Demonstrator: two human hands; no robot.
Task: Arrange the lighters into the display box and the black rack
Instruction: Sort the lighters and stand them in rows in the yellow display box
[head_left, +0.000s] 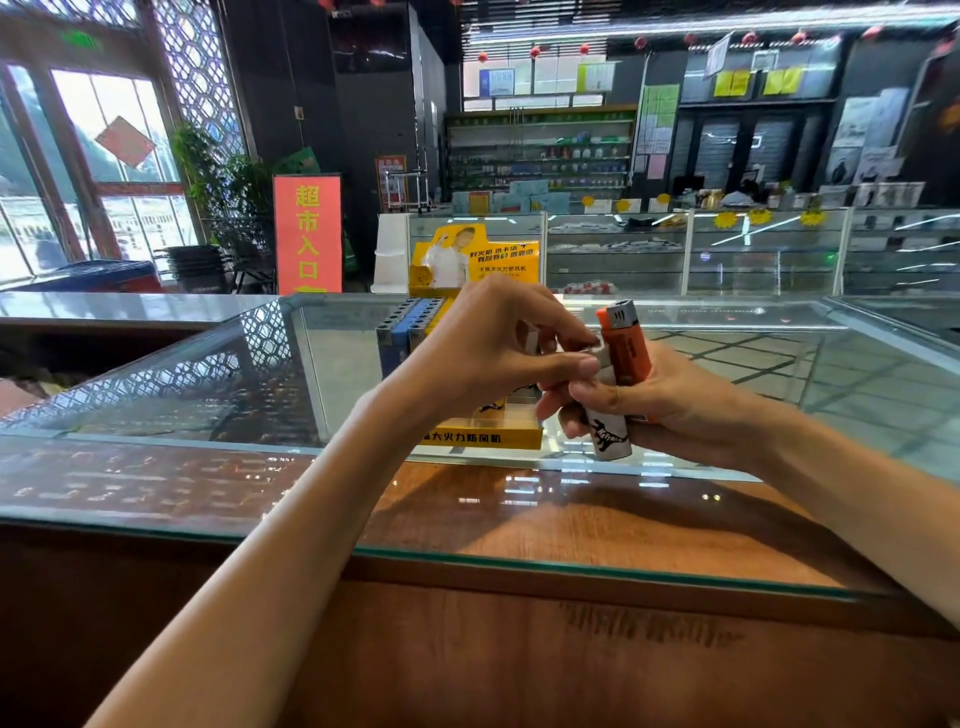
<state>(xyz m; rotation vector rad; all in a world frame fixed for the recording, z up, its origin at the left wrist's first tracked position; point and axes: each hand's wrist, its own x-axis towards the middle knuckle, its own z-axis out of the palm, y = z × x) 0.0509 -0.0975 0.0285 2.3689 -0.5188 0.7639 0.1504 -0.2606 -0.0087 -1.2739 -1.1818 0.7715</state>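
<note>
A yellow display box (485, 439) stands on the glass counter, its tall printed back card rising behind my hands. Several blue lighters (402, 332) stand upright in its left rows. My right hand (670, 410) grips a bundle of lighters: an orange lighter (626, 345) sticks up and a white lighter (608, 441) with a black lizard print points down. My left hand (498, 345) reaches over the box and pinches the top of a lighter in that bundle. The box's right side is hidden behind my hands. No black rack shows.
The glass counter top (208, 395) runs left and right over a wooden ledge (571, 525) close to me. Glass showcases (727, 249) and a red standing sign (307, 234) lie beyond the counter.
</note>
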